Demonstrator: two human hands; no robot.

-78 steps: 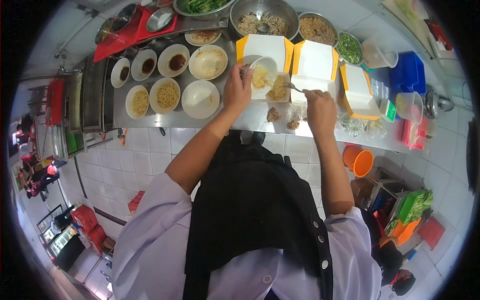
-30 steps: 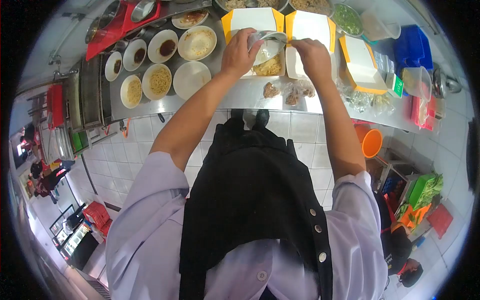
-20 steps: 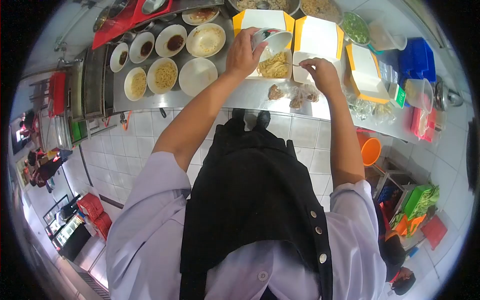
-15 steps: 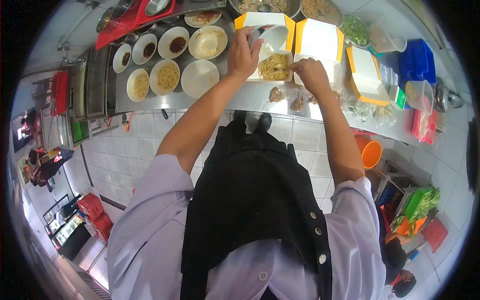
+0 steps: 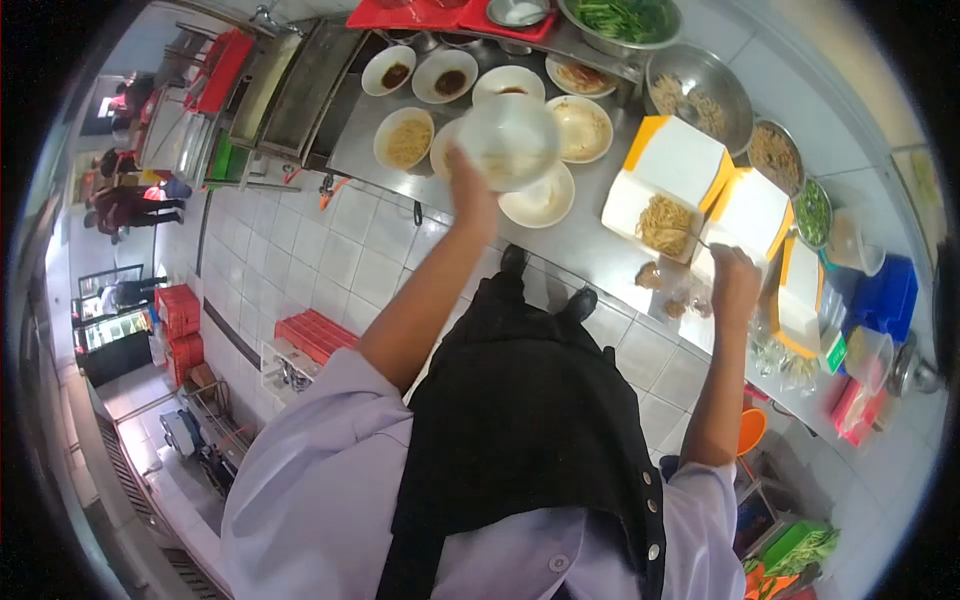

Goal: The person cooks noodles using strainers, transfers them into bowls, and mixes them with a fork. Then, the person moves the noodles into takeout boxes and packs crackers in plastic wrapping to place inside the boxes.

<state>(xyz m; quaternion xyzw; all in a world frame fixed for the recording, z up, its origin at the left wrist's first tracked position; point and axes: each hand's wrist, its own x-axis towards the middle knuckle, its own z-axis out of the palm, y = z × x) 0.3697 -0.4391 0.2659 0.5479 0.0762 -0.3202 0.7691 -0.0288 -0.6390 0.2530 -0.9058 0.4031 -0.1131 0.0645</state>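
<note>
My left hand (image 5: 470, 195) is closed on the rim of a white bowl (image 5: 512, 142), smeared by motion. The bowl hangs above other white bowls and partly hides them. Over on the right, my right hand (image 5: 735, 275) pinches a thin utensil (image 5: 703, 242); its kind is hard to make out. The utensil's tip reaches the edge of the noodles (image 5: 665, 224) lying in an open takeaway box (image 5: 622, 205) with a white and yellow lid. A second open box (image 5: 748, 215) stands beside it, just beyond my right hand.
Bowls with dark sauce (image 5: 445, 78) and a bowl of noodles (image 5: 404, 139) stand on the steel counter (image 5: 590, 240) at left. Metal bowls of meat (image 5: 700, 100) and chopped greens (image 5: 812, 213) line the back. Small plastic packets (image 5: 675, 305) lie near the front edge.
My left hand has carried the bowl leftward, from over the noodle box to above the other bowls. My right hand stays by the box. The view has turned and shifted left.
</note>
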